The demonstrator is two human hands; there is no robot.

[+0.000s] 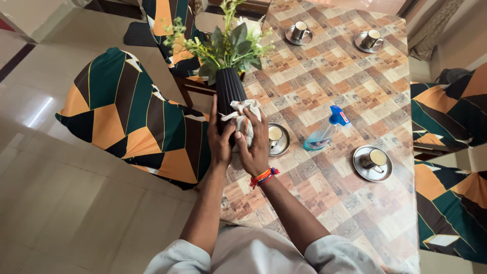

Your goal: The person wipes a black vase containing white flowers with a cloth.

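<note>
Mid-wipe: left hand [219, 138] fingers wrapped on black ribbed vase [229, 94], steadying; right hand [253, 144] fingers pressing white cloth [245, 115] against side. Next: likely firm grip, work cloth round.

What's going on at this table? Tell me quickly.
A person steadies a black ribbed vase of green stems with the left hand and presses a pale cloth against it with the right hand. The vase stands at the edge of the tiled-pattern table. A blue spray bottle lies on the table beside them. Four steel saucers with cups sit around, the nearest just right of the hands.
</note>
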